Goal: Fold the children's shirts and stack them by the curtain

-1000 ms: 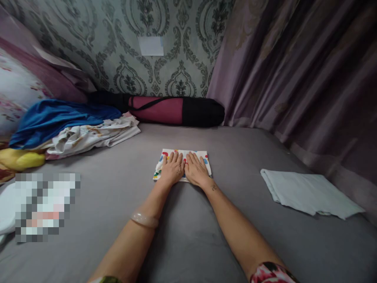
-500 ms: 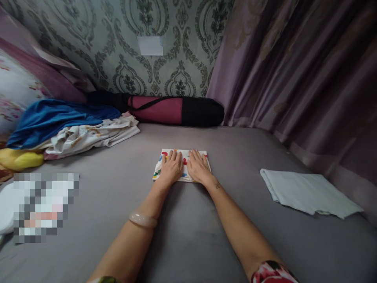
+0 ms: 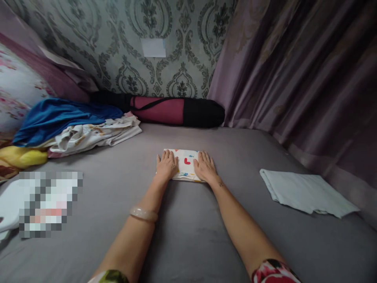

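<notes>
A folded white cloth with colourful printed shapes (image 3: 186, 163) lies flat on the grey bed sheet (image 3: 188, 220). My left hand (image 3: 167, 165) rests palm down on its left edge, fingers stretched out. On the opposite edge, my right hand (image 3: 205, 166) lies flat with its fingers spread. Between the two hands a red printed mark shows on the cloth. Whether it is a garment or another kind of cloth, I cannot tell.
A folded pale green cloth (image 3: 306, 192) lies at the right. Blue fabric (image 3: 59, 120) and crumpled white printed fabric (image 3: 97, 135) are heaped at the left, near a yellow item (image 3: 26, 157). A black and maroon long bag (image 3: 161, 111) lies along the wall. A white object (image 3: 10, 204) sits beside a blurred-out patch.
My hands have slid apart, from the middle of the folded cloth out to its left and right edges. More of the cloth shows between them. The view has shifted slightly.
</notes>
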`<state>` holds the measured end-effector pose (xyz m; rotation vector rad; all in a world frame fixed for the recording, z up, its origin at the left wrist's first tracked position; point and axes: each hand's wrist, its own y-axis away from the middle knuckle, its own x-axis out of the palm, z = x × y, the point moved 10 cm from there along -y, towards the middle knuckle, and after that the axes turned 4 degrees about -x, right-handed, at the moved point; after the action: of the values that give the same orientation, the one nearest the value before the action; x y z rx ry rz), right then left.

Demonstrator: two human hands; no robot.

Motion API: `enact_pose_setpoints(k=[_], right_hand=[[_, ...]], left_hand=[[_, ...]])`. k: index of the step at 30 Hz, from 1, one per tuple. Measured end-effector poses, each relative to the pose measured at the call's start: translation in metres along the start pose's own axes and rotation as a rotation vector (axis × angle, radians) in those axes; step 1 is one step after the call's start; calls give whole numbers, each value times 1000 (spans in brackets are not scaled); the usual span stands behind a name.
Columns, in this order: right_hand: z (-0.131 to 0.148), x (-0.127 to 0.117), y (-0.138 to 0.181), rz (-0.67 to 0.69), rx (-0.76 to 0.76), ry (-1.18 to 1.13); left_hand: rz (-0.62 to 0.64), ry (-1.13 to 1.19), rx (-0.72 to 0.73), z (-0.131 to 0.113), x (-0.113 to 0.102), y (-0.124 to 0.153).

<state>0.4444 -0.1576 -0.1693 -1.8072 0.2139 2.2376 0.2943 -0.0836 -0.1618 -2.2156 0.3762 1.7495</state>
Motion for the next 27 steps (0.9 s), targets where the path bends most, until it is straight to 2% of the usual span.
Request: enact_pose_setpoints(k=[5,10,13,17,20,24,27], right_hand=[[1,-4,-1,77,17,7],[35,-15,-1,39,-102,10],[52,-6,-1,25,-149,-7],[54,7,-4,60,-138,-17],[58,5,-9,103,-137,-25],[77,-5,-14,40,-159,-17],[84,1,-15,20,-142,-13]], left_hand=[[1,83,1,8,-10,-1],[7,157,2,18,-11,-5],[24,189,7,24,-6,-7],[57,288,-26,34,-2,-11],[45,419,-96,47,-5,-16],[19,584,-111,57,-11,-21],[-1,666,-135,65,-14,-24]])
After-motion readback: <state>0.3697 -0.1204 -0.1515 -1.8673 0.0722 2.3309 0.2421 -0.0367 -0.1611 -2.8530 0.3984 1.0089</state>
